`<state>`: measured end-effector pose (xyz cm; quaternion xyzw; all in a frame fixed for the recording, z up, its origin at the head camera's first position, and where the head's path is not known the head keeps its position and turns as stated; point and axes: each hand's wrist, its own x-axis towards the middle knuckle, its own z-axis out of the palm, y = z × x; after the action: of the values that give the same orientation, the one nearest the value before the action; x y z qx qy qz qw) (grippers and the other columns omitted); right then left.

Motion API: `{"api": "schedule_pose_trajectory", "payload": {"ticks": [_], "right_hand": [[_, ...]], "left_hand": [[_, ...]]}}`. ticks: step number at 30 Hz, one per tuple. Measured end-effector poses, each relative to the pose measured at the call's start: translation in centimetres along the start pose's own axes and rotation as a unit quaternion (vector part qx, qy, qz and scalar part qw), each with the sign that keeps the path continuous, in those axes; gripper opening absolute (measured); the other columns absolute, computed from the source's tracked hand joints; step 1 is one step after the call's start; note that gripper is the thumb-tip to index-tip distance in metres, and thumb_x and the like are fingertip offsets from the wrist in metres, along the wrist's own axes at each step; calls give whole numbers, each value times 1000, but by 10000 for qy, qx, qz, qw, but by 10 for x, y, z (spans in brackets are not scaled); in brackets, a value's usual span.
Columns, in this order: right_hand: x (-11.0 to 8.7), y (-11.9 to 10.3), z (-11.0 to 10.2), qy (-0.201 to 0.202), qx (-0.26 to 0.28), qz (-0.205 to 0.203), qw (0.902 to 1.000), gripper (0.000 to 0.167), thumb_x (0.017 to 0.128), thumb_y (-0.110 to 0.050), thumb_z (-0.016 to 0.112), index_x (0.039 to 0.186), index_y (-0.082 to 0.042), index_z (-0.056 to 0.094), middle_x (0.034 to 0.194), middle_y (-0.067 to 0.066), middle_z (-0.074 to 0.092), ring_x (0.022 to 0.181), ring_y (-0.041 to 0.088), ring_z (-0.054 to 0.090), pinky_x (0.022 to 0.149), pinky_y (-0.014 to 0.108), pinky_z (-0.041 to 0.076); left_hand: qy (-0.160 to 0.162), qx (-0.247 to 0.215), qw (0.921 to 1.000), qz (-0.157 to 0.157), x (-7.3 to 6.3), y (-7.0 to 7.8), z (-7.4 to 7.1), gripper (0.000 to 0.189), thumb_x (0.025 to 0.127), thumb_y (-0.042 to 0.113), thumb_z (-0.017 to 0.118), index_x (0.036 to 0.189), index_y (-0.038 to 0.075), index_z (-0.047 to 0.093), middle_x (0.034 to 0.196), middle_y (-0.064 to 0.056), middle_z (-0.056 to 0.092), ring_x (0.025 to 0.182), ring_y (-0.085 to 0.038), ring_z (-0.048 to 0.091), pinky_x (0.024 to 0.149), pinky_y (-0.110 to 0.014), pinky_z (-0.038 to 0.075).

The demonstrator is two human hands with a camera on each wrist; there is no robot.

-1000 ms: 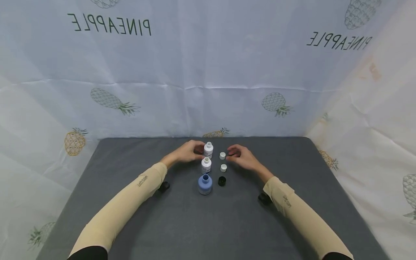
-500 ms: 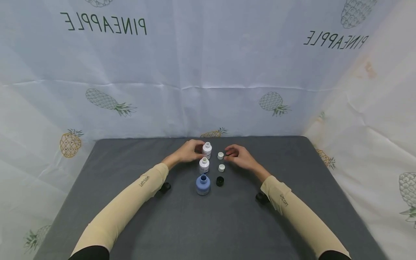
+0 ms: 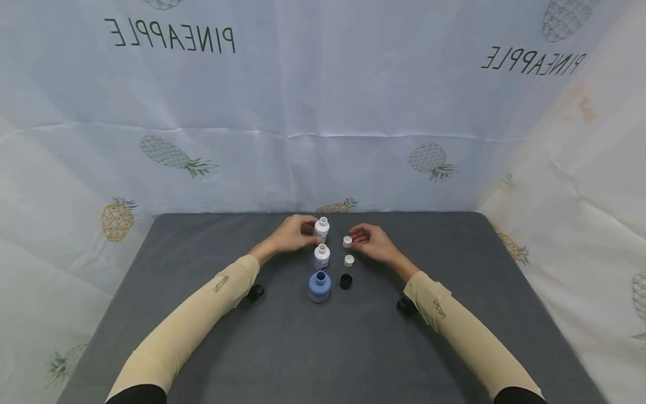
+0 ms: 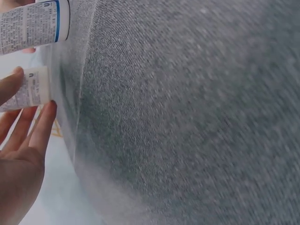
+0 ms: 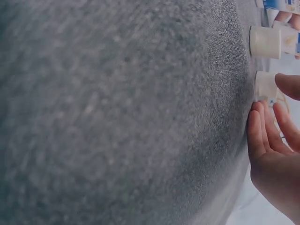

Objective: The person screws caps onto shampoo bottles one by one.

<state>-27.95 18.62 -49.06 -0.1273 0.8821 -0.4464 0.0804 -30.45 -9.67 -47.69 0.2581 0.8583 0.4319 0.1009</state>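
Observation:
My left hand grips the far white bottle, which has an open neck; in the left wrist view my thumb and fingers lie on either side of this labelled bottle. My right hand is at the far white cap. In the right wrist view its thumb overlaps the edge of that cap, and its fingertips lie close by; firm contact cannot be told. A second white bottle and a blue bottle, both uncapped, stand nearer in a row.
Right of the bottles lie another white cap and a black cap. All stand on a grey table. A pineapple-print curtain hangs behind and at the sides.
The far white bottle has shifted slightly left and away relative to the second bottle, with my left hand. My right hand has come left, closer to the far white cap.

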Motion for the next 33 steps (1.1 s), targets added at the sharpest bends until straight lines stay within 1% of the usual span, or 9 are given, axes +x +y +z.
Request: {"api": "schedule_pose_trajectory", "payload": {"ticks": [6, 15, 20, 25, 29, 33], "right_hand": [[3, 2, 3, -24, -87, -72, 9999, 41, 95, -9, 82, 132, 6, 70, 126, 24, 75, 112, 34, 75, 100, 47, 64], [4, 0, 4, -54, -461, -212, 9987, 34, 96, -12, 82, 125, 3, 74, 116, 22, 78, 106, 33, 76, 96, 48, 64], [6, 1, 4, -20, -561, -224, 9982, 31, 95, -12, 83, 121, 2, 76, 111, 20, 78, 101, 29, 76, 91, 45, 64], [6, 0, 2, -48, -590, -203, 9980, 30, 95, -12, 83, 120, 2, 76, 110, 19, 78, 99, 27, 75, 89, 41, 64], [6, -3, -2, -48, -544, -118, 9984, 29, 96, -12, 82, 121, 2, 75, 113, 20, 79, 103, 29, 77, 91, 43, 65], [8, -8, -6, -2, -379, -77, 9993, 28, 96, -10, 81, 121, 3, 75, 117, 22, 79, 108, 33, 77, 95, 46, 66]], "left_hand": [[133, -31, 9999, -66, -5, 1, -5, 47, 95, 15, 84, 138, 1, 70, 129, -19, 77, 122, -37, 76, 103, -45, 65], [292, 89, 9995, 24, -10, -2, -11, 51, 93, 15, 86, 139, 0, 70, 128, -20, 77, 118, -37, 77, 99, -44, 66], [384, 121, 9992, 83, -10, -2, -12, 51, 91, 15, 87, 138, -1, 71, 128, -21, 77, 115, -36, 78, 96, -43, 67], [472, 162, 9987, 140, -10, -1, -12, 52, 91, 15, 88, 137, -2, 72, 129, -21, 77, 112, -36, 78, 93, -42, 68], [472, 123, 9987, 154, -10, -1, -13, 52, 91, 14, 88, 137, -2, 71, 129, -22, 76, 112, -36, 78, 93, -41, 68], [487, 95, 9986, 177, -11, 0, -13, 51, 92, 14, 87, 137, -3, 71, 129, -22, 75, 112, -36, 77, 95, -40, 68]]}}
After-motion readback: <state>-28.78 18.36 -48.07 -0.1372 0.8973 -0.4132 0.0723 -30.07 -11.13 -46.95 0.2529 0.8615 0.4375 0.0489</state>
